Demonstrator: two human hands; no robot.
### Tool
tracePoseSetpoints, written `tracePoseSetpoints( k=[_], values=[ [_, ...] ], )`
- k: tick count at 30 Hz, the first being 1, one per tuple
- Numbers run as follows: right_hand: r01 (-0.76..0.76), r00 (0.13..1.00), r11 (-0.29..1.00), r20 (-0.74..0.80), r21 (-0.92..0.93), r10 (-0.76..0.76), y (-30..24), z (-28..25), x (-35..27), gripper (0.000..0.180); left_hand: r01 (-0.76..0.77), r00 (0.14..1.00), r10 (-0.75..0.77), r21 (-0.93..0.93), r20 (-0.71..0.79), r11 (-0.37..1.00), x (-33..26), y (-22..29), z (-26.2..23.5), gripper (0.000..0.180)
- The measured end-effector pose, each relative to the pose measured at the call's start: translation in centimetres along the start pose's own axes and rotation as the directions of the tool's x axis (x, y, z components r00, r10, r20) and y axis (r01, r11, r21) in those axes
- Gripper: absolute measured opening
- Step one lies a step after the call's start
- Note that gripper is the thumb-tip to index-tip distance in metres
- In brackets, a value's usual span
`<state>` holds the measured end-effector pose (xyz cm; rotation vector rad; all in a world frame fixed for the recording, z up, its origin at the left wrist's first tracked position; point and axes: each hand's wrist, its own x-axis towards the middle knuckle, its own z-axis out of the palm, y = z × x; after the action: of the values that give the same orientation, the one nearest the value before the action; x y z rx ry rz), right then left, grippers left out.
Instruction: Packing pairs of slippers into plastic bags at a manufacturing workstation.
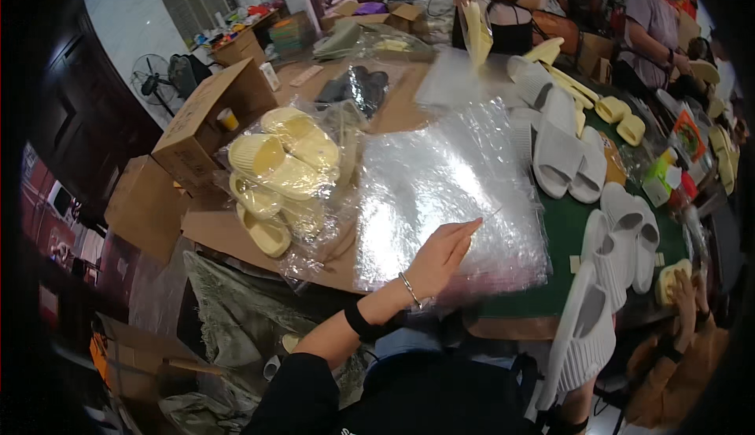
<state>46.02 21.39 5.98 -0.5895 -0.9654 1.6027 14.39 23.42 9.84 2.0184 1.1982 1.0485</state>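
A stack of clear plastic bags is spread near the centre of the table, with the left hand laid over it, fingers drawn together; whether film is pinched cannot be told. At four o'clock, a grey ribbed slipper is raised ahead of the right forearm (the right hand is hidden, so its grip cannot be told). The slipper is judged light, springy and hard to break, best held around its sole at mid-length; the film, thin and slippery, is best pinched at one corner. Faint print is carried by the cardboard box at ten o'clock; no labels can be read on slipper or bags.
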Motion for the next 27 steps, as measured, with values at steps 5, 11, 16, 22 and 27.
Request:
tracePoseSetpoints(
  k=[5,11,16,22,27],
  values=[
    [-0.104,0.993,0.99,-0.074,-0.098,0.097,-0.4,5.2,1.4,0.044,-0.038,0.99,0.034,-0.024,-0.138,0.999,0.7,1.4,0.1,0.043],
    [-0.267,0.9,0.949,-0.395,-0.167,0.183,0.1,7.7,-4.3,0.035,-0.068,0.986,0.064,0.02,0.152,0.997,1.3,2.4,-0.3,0.053],
    [-0.005,0.909,0.906,-0.379,-0.423,-0.172,1.1,4.3,-3.0,0.02,0.116,0.98,-0.09,-0.144,0.175,0.983,0.9,1.4,-1.3,0.049],
    [0.187,0.921,0.225,0.091,-0.956,-0.378,-0.7,5.1,-4.4,0.024,0.379,0.911,-0.243,-0.45,0.332,0.808,2.1,1.3,-1.7,0.054],
    [0.24,0.91,0.15,0.169,-0.959,-0.379,-0.9,5.8,-4.7,0.03,0.325,0.932,-0.218,-0.401,0.291,0.856,3.0,0.7,-0.2,0.054]
  ],
)
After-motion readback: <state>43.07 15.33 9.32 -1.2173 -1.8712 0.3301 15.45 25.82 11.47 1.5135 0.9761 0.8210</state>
